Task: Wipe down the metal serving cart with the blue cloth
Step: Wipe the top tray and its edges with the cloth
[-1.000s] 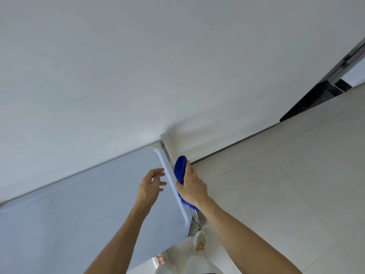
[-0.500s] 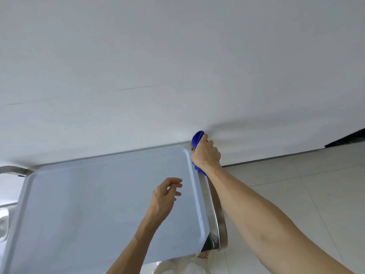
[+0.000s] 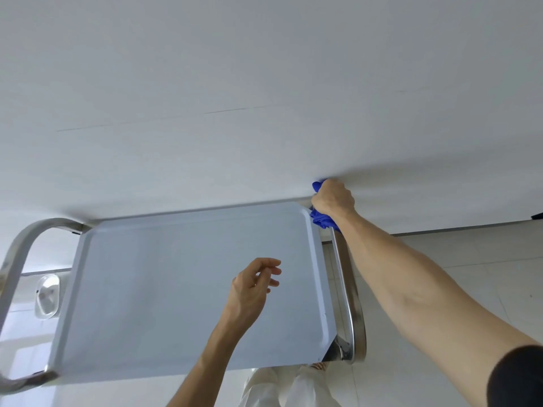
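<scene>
The right hand [image 3: 333,198] is closed around the blue cloth [image 3: 321,220], pressing it on what looks like the far end of the right handle bar [image 3: 349,292] of the metal serving cart [image 3: 182,289], by the wall [image 3: 264,83]. The left hand [image 3: 252,289] hovers over the top tray, fingers loosely curled, holding nothing

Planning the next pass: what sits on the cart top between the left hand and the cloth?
Nothing: the head view shows bare tray surface from the left hand to the cloth in the right hand.
</scene>
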The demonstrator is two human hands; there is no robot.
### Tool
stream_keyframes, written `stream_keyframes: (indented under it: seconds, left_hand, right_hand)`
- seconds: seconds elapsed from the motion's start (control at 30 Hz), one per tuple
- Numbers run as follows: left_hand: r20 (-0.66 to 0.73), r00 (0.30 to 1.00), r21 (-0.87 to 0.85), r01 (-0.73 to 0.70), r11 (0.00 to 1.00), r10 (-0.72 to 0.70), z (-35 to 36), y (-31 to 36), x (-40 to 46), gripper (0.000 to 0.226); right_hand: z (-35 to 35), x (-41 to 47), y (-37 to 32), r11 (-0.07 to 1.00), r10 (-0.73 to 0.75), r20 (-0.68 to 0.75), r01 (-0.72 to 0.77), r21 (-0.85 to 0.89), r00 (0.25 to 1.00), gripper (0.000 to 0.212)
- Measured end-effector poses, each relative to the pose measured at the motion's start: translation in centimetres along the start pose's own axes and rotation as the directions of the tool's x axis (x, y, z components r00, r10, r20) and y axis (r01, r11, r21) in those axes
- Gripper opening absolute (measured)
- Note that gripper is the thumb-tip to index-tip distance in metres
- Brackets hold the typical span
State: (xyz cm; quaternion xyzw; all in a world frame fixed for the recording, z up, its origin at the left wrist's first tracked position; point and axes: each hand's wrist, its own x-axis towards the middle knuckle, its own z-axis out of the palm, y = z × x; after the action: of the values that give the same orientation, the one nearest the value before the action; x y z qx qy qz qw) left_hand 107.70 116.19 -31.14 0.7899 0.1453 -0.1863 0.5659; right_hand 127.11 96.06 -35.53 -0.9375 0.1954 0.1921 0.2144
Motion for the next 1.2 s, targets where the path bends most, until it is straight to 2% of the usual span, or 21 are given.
stream_keyframes:
  seconds: [0.1,0.23,0.3,0.43,0.77,0.93,1.07,1.2]
  left_hand:
    - [-0.003,1.0,0.017,-0.02,1.0,0.02,-1.2,0.0,-0.8,0.033]
    - [0.028,0.997,0.025,-0.066,0.997,0.065,-2.4,0.5,-1.3,0.033]
    - [0.051,0.995,0.024,-0.086,0.996,0.085,-3.0,0.8,-1.5,0.032]
    - [0.101,0.987,0.027,-0.127,0.992,0.124,-3.9,0.8,-2.0,0.031]
    - [0.188,0.968,0.01,-0.169,0.986,0.164,-6.3,-2.8,-5.6,0.03]
    - [0.104,0.978,-0.055,-0.178,0.983,0.183,-8.3,-5.0,-9.3,0.03]
    - [0.011,0.985,-0.101,-0.169,0.98,0.171,-10.2,-7.0,-12.9,0.029]
    - [-0.076,0.984,-0.133,-0.173,0.976,0.164,-12.0,-10.2,-17.4,0.029]
  right_hand:
    - [-0.3,-1.6,0.4,0.999,-0.054,-0.089,0.054,-0.008,0.995,0.033]
    - [0.0,-5.1,1.8,0.948,-0.287,-0.14,0.261,-0.18,0.948,0.045]
    - [0.5,-7.2,3.2,0.923,-0.361,-0.144,0.332,-0.193,0.921,0.05]
    - [2.2,-12.4,6.2,0.929,-0.367,-0.241,0.366,-0.051,0.899,0.061]
    - [9.1,-27.9,12.3,0.955,-0.291,-0.428,0.285,-0.08,0.855,0.081]
    - [11.4,-33.1,14.3,0.946,-0.268,-0.44,0.321,0.048,0.857,0.081]
    - [12.2,-36.1,15.0,0.913,-0.153,-0.426,0.293,0.284,0.892,0.068]
    - [12.6,-39.6,14.6,0.741,-0.026,-0.376,0.271,0.615,0.926,0.057]
